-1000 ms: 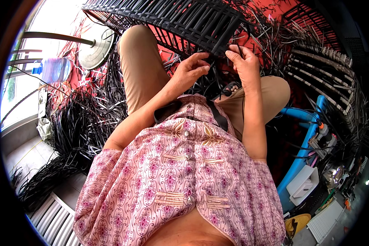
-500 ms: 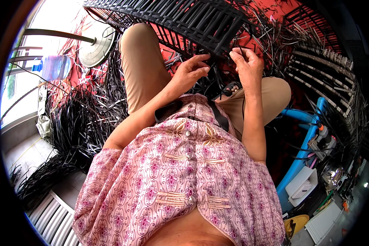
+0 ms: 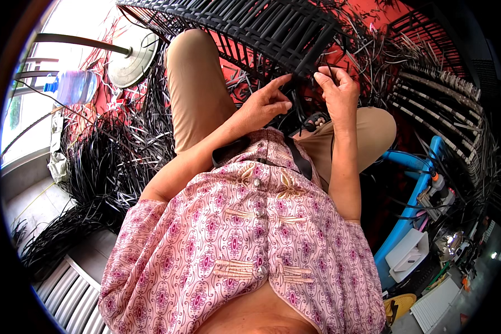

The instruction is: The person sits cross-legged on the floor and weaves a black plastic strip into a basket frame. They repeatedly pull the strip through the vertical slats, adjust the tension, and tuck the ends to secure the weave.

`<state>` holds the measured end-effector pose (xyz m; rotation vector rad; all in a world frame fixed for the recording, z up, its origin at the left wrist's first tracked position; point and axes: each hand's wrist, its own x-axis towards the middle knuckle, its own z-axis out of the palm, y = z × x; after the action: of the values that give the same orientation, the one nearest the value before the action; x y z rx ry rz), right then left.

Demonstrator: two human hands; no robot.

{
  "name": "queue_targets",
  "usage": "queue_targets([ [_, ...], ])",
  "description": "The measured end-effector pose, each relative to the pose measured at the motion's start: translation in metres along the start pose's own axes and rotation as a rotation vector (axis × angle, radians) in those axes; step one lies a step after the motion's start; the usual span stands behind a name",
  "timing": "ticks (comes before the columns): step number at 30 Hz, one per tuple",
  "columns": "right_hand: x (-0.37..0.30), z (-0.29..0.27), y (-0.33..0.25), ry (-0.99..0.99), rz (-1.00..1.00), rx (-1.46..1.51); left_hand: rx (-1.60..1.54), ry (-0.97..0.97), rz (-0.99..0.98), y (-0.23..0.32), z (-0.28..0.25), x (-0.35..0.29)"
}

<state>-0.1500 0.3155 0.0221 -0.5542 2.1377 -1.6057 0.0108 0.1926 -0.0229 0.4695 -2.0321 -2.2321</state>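
A black woven frame [image 3: 273, 34] of flat strips stands in front of me, its near corner facing my hands. My left hand [image 3: 261, 108] is just below that corner. Its index finger stretches out toward the weave, with the thumb apart from it; I see nothing held there. To the right of the corner, my right hand [image 3: 341, 92] is raised, thumb and forefinger pinched on a thin black strip [image 3: 329, 70]. Loose black strips hang between the two hands, dark and hard to tell apart.
A large heap of black strips [image 3: 108, 167] lies at the left, near a round stand base [image 3: 132, 58] and a clear blue water bottle [image 3: 77, 87]. On the right are a blue plastic stool [image 3: 409, 206], a white box [image 3: 407, 256] and another woven piece [image 3: 437, 108].
My left index finger has straightened and reached right, toward the frame's corner. The right hand keeps its pinch and has barely moved.
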Motion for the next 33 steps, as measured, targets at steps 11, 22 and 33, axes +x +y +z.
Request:
queue_targets([
  [11, -0.0007, 0.0010, -0.0020, -0.007, 0.024, -0.003, 0.030, -0.005, -0.009, 0.0031, -0.0004, -0.0013],
  [22, 0.0009, -0.0002, 0.0022, -0.004, -0.002, -0.028, -0.058, 0.043, 0.022, -0.0031, 0.0034, 0.0016],
  [33, 0.0021, -0.0002, 0.0020, -0.016, 0.002, -0.002, -0.073, 0.038, 0.021, -0.0026, 0.0030, 0.0006],
])
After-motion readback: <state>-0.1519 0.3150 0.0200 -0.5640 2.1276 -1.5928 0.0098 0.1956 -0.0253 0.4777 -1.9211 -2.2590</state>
